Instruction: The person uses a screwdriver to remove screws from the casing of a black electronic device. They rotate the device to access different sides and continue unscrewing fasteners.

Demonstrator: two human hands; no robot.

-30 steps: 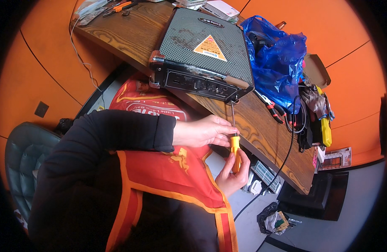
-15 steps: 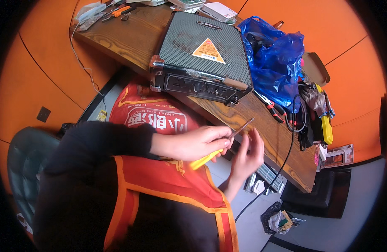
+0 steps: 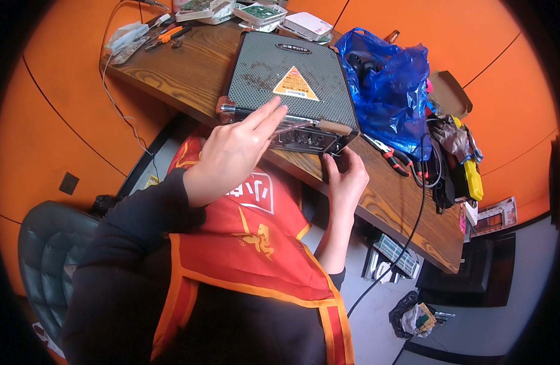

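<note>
A grey mesh-fronted speaker box (image 3: 274,67) with black edges and an orange triangular sticker lies on the wooden table (image 3: 401,213). My left hand (image 3: 231,152) is at its near edge, index and middle fingers stretched over the mesh. The thin shaft of a screwdriver (image 3: 295,126) shows beyond those fingers, along the edge above the control panel (image 3: 304,140). Its yellow handle is hidden behind the hand. My right hand (image 3: 347,179) has thumb and bent fingertips at the box's near right corner, gripping there; whether something small is between them is hidden.
A blue plastic bag (image 3: 383,91) stands right of the box. Red-handled pliers (image 3: 386,155), a black cable (image 3: 421,207) and gloves (image 3: 456,137) lie near it. Orange-handled pliers (image 3: 167,36) and trays of circuit boards (image 3: 259,13) are at the back. A green chair (image 3: 55,243) stands left.
Both hands have moved away from me to the speaker box. The left brought the screwdriver, its handle now out of sight. My right fingertips have reached the box's corner.
</note>
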